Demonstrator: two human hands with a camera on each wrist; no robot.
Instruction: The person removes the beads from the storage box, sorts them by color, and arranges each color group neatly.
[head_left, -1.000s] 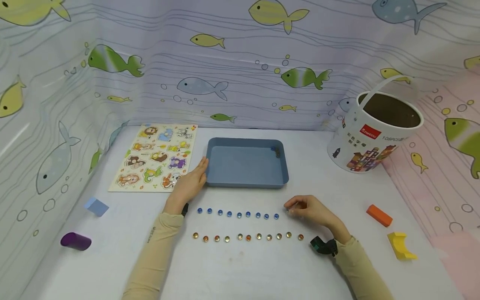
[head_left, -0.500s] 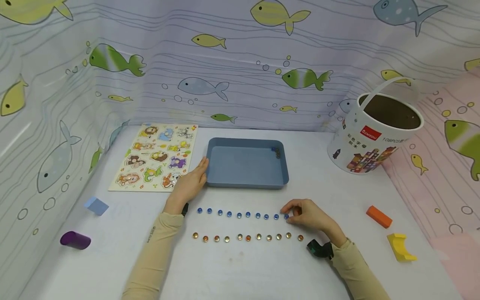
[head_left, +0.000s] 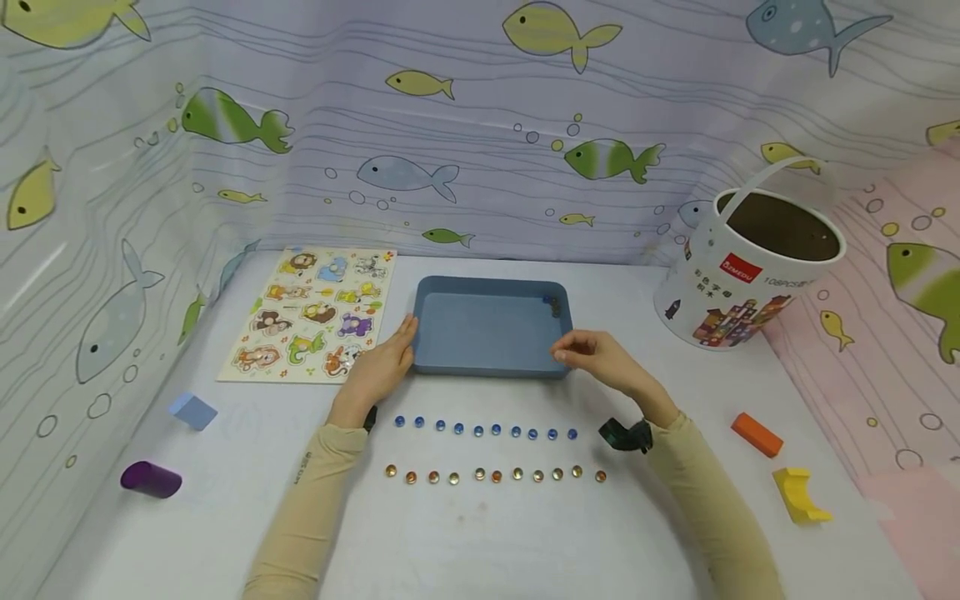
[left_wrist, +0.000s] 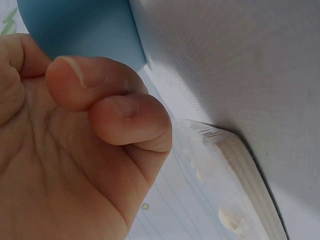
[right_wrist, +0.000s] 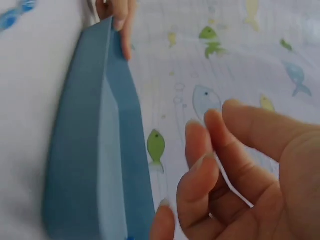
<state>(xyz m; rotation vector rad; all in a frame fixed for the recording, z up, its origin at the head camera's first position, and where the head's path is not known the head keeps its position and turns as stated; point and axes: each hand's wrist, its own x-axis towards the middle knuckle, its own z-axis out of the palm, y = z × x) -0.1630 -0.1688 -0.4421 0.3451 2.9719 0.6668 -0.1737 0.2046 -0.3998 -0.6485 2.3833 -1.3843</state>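
Note:
A row of small blue glass beads [head_left: 496, 429] lies on the white table, with a row of amber and orange beads [head_left: 497, 476] nearer the person. Behind them is a shallow blue-grey tray [head_left: 491, 369]; a few dark beads [head_left: 555, 307] sit in its far right corner. The left hand [head_left: 378, 371] rests against the tray's left side; in the left wrist view two of its fingertips bend over the palm. The right hand [head_left: 600, 358] hovers at the tray's near right corner, fingers loosely bent. No bead shows between its fingers in the right wrist view.
An animal picture board [head_left: 307, 317] lies left of the tray. A white lidless bucket [head_left: 738, 275] stands back right. Blue [head_left: 193, 412] and purple blocks [head_left: 151, 480] are at left, orange [head_left: 757, 434] and yellow blocks [head_left: 801, 496] at right. A fish-print curtain [head_left: 480, 125] encloses the back.
The right hand set a blue bead at the right end of the blue row, let go and moved up to the tray. The left hand has stayed at the tray's side.

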